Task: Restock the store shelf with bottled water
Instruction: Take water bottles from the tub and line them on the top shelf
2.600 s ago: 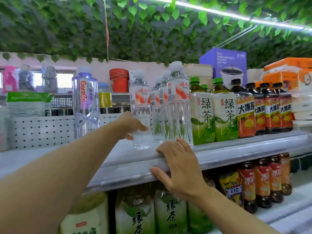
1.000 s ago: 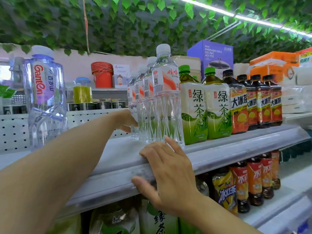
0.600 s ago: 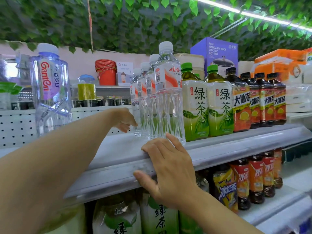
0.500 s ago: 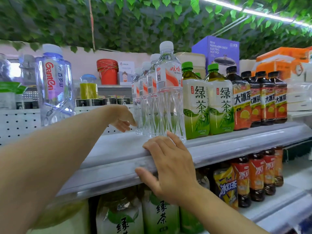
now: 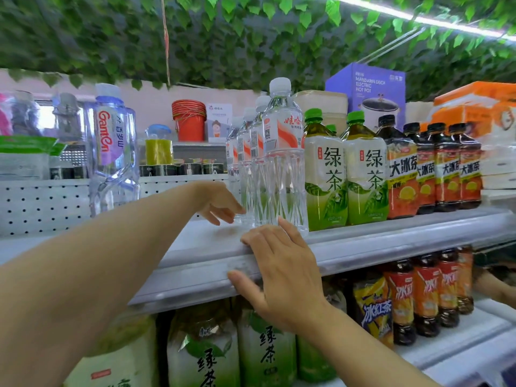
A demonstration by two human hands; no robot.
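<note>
My left hand [image 5: 220, 203] hangs loose, fingers relaxed and holding nothing, just beside the row of water bottles [image 5: 282, 163]. My right hand [image 5: 279, 272] lies spread on the shelf edge [image 5: 377, 247], below the front bottle. One row stands; the shelf left of my hands looks unfilled, so I judge more bottles remain.

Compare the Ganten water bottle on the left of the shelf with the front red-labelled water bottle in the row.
The Ganten bottle is wide and squarish with a purple label and a waisted lower body; the front red-labelled bottle is slim, round and ribbed. The Ganten bottle stands alone, far from both hands; the red-labelled bottle heads a row, with the right hand on the shelf edge just before it. Both are clear, upright and white-capped.
</note>
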